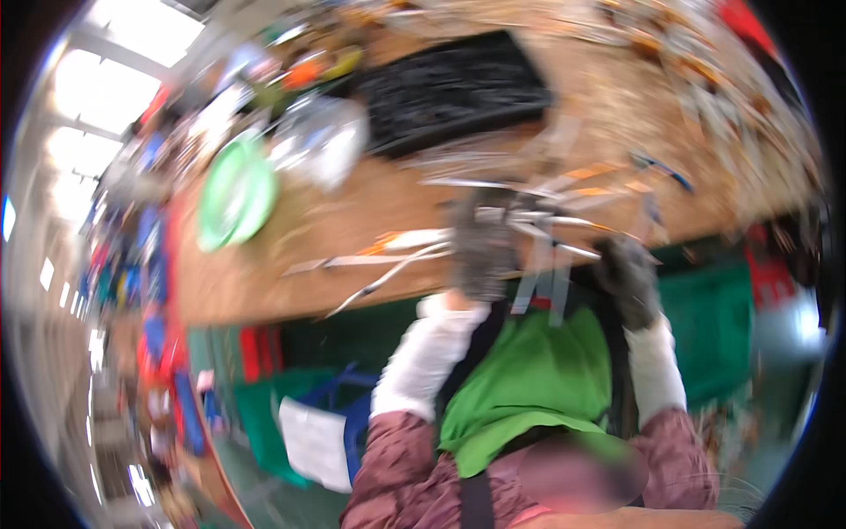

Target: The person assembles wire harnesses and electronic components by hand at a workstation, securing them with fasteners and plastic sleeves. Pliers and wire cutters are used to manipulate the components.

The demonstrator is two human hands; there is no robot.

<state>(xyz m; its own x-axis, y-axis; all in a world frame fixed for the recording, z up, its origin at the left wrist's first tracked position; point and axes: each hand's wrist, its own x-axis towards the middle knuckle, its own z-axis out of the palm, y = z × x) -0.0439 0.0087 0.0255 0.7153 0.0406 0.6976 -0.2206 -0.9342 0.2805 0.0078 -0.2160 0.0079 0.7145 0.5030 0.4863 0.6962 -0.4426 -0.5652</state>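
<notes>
My left hand (480, 247), in a dark grey glove, is closed around a bundle of thin white cables (414, 239) with orange parts. Their ends stick out on both sides of the fist, over the front of the wooden workbench (256, 286). To the right, beside the far ends of the bundle, is my right hand (629, 275) in a similar glove. Motion smears its fingers, so whether it grips a cable end does not show. Clear, flat strips (544, 280) hang down between the two hands.
Behind the hands lies a black tray (454, 93). A light green bowl (236, 194) and a clear plastic bag (322, 137) stand at the left. More cables (705, 88) are heaped at the far right. Green bins (705, 326) sit below the bench edge.
</notes>
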